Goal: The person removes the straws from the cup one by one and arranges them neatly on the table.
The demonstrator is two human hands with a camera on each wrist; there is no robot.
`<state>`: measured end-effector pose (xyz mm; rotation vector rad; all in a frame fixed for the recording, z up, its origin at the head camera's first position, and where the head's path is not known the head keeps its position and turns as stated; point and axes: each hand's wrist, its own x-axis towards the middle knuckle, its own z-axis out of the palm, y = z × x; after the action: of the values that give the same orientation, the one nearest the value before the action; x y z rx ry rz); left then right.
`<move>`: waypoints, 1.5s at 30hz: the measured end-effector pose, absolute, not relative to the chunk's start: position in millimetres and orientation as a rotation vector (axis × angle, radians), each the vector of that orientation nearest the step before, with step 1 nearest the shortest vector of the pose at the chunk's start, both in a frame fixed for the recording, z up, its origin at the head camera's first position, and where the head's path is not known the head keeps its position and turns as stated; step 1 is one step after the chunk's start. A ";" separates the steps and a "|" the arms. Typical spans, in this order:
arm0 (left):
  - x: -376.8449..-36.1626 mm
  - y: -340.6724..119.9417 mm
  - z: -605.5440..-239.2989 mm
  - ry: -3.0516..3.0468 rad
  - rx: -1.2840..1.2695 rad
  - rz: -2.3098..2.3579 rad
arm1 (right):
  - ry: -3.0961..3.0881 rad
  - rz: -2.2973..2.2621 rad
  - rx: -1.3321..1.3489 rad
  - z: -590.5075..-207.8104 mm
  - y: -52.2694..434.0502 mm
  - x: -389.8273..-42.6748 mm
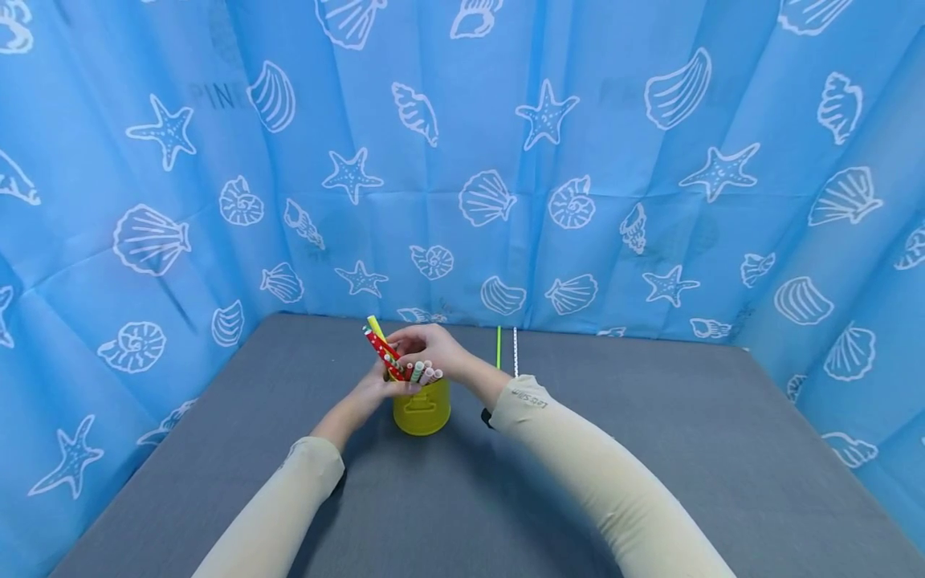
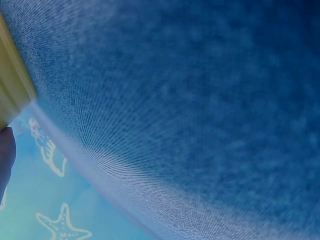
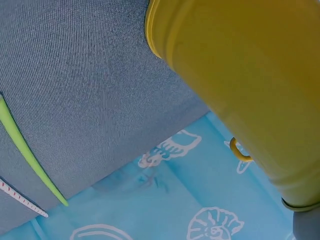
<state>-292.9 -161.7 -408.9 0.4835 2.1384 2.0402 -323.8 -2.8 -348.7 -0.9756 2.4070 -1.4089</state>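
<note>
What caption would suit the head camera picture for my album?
Two hands gather colourful straws into a yellow cup on a grey table.

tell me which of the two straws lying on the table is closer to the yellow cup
The plain green straw. It lies left of the white dotted straw, on the side toward the yellow cup.

— Can we read anything here?
— We make out faint grey letters, "PIN", on the blue shell-print backdrop [image 1: 217,96]. The small print on the right sleeve [image 1: 531,401] is too tiny for us.
</note>
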 end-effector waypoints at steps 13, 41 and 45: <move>-288.4 -160.5 -408.4 2.207 0.409 1.955 | 2.354 -1.593 -0.895 -350.5 8.0 -320.3; -291.8 -162.7 -408.0 2.161 0.472 2.001 | 2.342 -1.914 -0.896 -345.2 18.2 -315.7; -291.8 -163.6 -407.0 2.173 0.431 1.983 | 2.327 -2.020 -0.893 -338.2 22.1 -316.5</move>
<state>-291.8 -163.6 -407.0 0.4312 2.1734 1.9833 -316.5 22.1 -338.2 -0.8931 2.3269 -2.0199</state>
